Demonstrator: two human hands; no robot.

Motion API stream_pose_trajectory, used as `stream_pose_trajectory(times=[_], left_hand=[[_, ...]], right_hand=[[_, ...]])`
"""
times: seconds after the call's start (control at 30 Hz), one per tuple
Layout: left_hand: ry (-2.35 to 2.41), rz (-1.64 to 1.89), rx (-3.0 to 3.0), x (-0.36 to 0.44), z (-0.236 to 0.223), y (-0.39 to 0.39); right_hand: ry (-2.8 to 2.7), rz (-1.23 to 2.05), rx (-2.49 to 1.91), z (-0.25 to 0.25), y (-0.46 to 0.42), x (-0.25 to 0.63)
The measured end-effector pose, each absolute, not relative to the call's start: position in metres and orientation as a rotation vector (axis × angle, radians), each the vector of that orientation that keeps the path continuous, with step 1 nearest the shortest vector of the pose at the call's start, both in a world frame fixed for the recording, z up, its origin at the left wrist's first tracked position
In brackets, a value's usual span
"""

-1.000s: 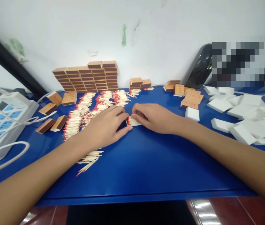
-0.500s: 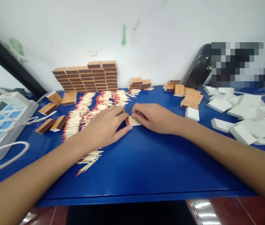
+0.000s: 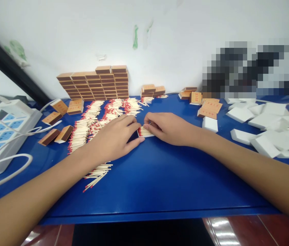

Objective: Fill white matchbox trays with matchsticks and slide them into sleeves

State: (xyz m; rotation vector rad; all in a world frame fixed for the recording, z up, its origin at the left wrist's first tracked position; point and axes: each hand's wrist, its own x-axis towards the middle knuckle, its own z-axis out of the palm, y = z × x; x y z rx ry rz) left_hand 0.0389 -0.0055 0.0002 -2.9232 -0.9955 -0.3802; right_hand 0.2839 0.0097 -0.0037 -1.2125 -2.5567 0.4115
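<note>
Beside the left hand [image 3: 117, 138], matches [image 3: 79, 135].

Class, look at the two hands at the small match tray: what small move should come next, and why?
Probably the right hand should gently level the matches in the white tray: its fingertips are already over them, while the left hand's thumb and finger are at the red-headed end, seemingly steadying it.

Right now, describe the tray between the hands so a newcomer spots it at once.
On the blue table, find the tall matchbox stack against the wall. Come nearer and rightward, to the small white tray between the left hand and right hand. It holds red-tipped matches; the white pieces heaped at far right show none.
</note>
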Motion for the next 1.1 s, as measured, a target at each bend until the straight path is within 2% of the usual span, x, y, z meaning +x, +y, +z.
stream_pose_trajectory(times=[1.1], left_hand=[[-0.986,-0.329,-2.896,0.0401,0.0007,-0.0066]], right_hand=[[-2.563,0.382,-1.197,-0.0047,0.0104,0.2847]])
